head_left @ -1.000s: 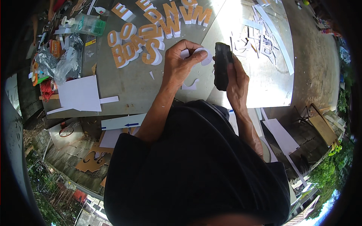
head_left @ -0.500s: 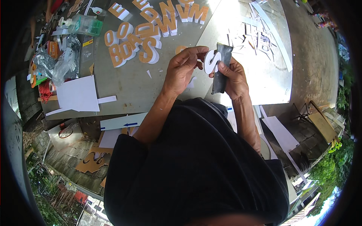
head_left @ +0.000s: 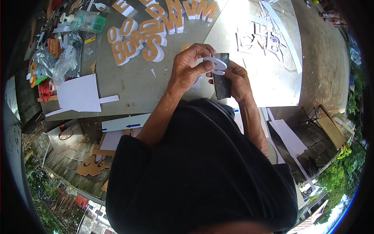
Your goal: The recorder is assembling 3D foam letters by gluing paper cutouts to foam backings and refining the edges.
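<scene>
Between thumb and fingers, my left hand [head_left: 187, 71] pinches a small, curved white letter cutout [head_left: 219, 63], tilted so its thin edge shows. My right hand [head_left: 240, 84] grips a dark, flat oblong block [head_left: 223, 86], held upright with its long side along the fingers. The block looks like a sanding block, though its surface is too dark to be sure. Cutout and block overlap in view; whether they touch, I cannot tell. Beyond my hands, several thick letters [head_left: 154, 48] with brown faces and white sides are grouped on the grey table [head_left: 132, 89].
Thin cut strips and scraps [head_left: 261, 37] lie on a bright white sheet [head_left: 284, 91] at the right. To the left are white paper [head_left: 79, 94], a clear plastic bag [head_left: 65, 68], a green-tinted bottle [head_left: 89, 21] and red cord [head_left: 46, 90]. A folding chair [head_left: 331, 130] stands at right.
The white cutout has turned from facing up to a tilted, nearly edge-on pose, now pinched by my left hand. The dark block has shifted slightly left and down in my right hand.
</scene>
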Demonstrator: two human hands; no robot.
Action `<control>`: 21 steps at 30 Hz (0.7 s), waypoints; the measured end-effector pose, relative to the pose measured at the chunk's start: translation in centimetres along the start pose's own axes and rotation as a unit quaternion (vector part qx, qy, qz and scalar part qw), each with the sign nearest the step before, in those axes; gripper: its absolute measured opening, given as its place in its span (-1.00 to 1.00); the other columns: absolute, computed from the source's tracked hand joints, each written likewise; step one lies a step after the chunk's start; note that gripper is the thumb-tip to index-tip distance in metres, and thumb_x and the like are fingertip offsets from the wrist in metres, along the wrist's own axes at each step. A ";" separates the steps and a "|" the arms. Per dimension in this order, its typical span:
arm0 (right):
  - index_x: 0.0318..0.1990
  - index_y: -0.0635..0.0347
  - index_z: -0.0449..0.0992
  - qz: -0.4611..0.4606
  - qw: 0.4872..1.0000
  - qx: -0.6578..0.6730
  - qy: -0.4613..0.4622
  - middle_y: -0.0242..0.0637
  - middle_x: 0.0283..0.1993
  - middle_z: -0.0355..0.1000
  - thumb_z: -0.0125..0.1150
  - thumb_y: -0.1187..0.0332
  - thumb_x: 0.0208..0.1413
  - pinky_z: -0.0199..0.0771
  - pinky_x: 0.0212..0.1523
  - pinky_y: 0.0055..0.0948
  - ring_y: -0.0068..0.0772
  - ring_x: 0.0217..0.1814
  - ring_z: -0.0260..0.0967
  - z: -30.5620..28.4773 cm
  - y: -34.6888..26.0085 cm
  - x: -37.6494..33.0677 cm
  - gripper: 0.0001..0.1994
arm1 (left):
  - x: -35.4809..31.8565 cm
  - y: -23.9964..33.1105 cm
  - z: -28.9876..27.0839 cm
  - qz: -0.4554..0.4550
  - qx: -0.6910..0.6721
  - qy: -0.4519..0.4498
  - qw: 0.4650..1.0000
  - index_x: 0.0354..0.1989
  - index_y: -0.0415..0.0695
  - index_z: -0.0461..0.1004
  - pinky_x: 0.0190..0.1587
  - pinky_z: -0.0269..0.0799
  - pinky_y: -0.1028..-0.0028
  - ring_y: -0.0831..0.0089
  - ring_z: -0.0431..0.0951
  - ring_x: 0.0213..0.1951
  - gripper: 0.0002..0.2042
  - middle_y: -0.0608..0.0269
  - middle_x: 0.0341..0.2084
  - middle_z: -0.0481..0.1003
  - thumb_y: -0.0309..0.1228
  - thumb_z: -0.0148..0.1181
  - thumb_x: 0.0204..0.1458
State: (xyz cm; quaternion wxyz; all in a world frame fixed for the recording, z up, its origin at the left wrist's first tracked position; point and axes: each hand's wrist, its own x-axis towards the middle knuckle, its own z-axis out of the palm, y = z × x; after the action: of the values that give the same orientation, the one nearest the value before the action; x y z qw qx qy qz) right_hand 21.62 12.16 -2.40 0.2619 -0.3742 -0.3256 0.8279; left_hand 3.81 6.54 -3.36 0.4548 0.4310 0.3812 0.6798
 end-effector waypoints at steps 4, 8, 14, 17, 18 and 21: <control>-0.05 0.39 0.50 -0.121 0.962 -0.206 0.133 -0.07 -0.30 0.60 0.09 0.31 0.30 0.61 -0.35 -0.43 -0.38 -0.35 0.58 0.4 -2.8 -1.7 -0.73 | -0.2 1.2 -0.2 -0.116 -0.097 0.047 0.987 -0.18 -0.24 0.49 -0.04 0.53 0.37 0.40 0.60 -0.14 -0.79 0.13 -0.31 0.59 -0.60 0.34 0.01; 0.03 0.32 0.55 -0.183 0.907 -0.347 0.155 -0.19 -0.37 0.59 0.12 0.30 0.29 0.49 -0.36 -0.51 -0.55 -0.42 0.49 3.2 -4.2 -3.8 -0.70 | -0.2 0.9 0.8 -0.167 -0.067 0.064 0.982 -0.19 -0.26 0.54 -0.29 0.61 0.49 0.46 0.63 -0.28 -0.79 0.14 -0.29 0.60 -0.57 0.37 0.00; 0.15 0.23 0.50 -0.209 0.854 -0.456 0.139 -0.24 -0.41 0.56 0.16 0.40 0.24 0.45 -0.34 -0.49 -0.57 -0.43 0.46 4.1 -2.4 -3.8 -0.66 | -0.3 0.9 2.0 -0.209 -0.038 0.139 0.967 -0.18 -0.23 0.57 -0.45 0.51 0.61 0.53 0.62 -0.38 -0.78 0.21 -0.38 0.62 -0.53 0.39 -0.01; 0.22 0.22 0.44 -0.289 0.809 -0.497 0.120 -0.24 -0.39 0.55 0.17 0.41 0.23 0.44 -0.33 -0.49 -0.55 -0.44 0.44 3.4 -0.6 -2.8 -0.60 | -0.6 0.0 2.1 -0.227 -0.063 0.193 0.953 -0.19 -0.27 0.56 -0.50 0.55 0.60 0.52 0.63 -0.42 -0.77 0.17 -0.42 0.62 -0.52 0.41 -0.02; 0.25 0.21 0.41 -0.350 0.777 -0.510 0.118 -0.25 -0.40 0.53 0.18 0.41 0.22 0.42 -0.35 -0.48 -0.55 -0.46 0.42 3.3 -0.3 -2.5 -0.57 | -0.6 -0.1 2.2 -0.223 -0.088 0.214 0.947 -0.19 -0.30 0.56 -0.52 0.60 0.57 0.51 0.64 -0.45 -0.75 0.13 -0.44 0.62 -0.52 0.43 -0.04; 0.25 0.21 0.40 -0.212 0.860 -0.446 0.131 -0.23 -0.39 0.54 0.22 0.37 0.22 0.44 -0.34 -0.49 -0.55 -0.42 0.43 4.3 -1.7 -3.5 -0.56 | -0.9 0.3 2.4 -0.224 -0.089 0.191 0.952 -0.19 -0.26 0.55 -0.43 0.53 0.62 0.51 0.62 -0.39 -0.77 0.19 -0.42 0.62 -0.54 0.41 -0.02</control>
State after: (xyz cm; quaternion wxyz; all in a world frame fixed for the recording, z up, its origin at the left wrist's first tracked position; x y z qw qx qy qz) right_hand 20.56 9.45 2.61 0.2764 -0.4781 -0.6940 0.4620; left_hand 6.18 5.92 -2.51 0.5507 0.1546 0.4857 0.6610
